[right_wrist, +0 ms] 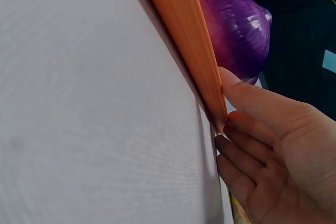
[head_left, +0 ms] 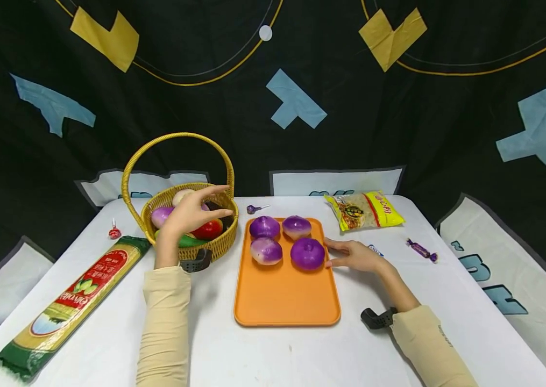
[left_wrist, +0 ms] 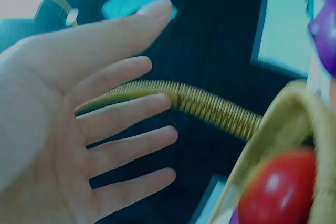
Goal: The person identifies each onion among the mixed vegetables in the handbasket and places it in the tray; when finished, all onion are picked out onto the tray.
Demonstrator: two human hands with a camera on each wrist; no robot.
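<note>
My left hand [head_left: 191, 214] hangs over the yellow wicker basket [head_left: 217, 244], thumb and fingers spread apart with nothing between them. Inside the basket are a red tomato-like piece [head_left: 208, 230], a purple onion [head_left: 160, 216], and pale, green and dark pieces partly hidden by the hand. On the orange tray [head_left: 287, 301] several purple onions [head_left: 307, 253] sit grouped in its far half. My right hand [head_left: 357, 255] touches the tray's right rim beside the nearest right onion. In the right wrist view, its thumb [right_wrist: 231, 80] is at the rim, with the other fingertips lower along the tray's outer side.
A long green-and-gold pasta packet [head_left: 74, 301] lies at the left, near a red lollipop [head_left: 114, 231]. Behind the tray is a purple lollipop [head_left: 253, 209]. A yellow food bag [head_left: 364, 210] and a purple wrapped candy [head_left: 422, 250] lie to the right.
</note>
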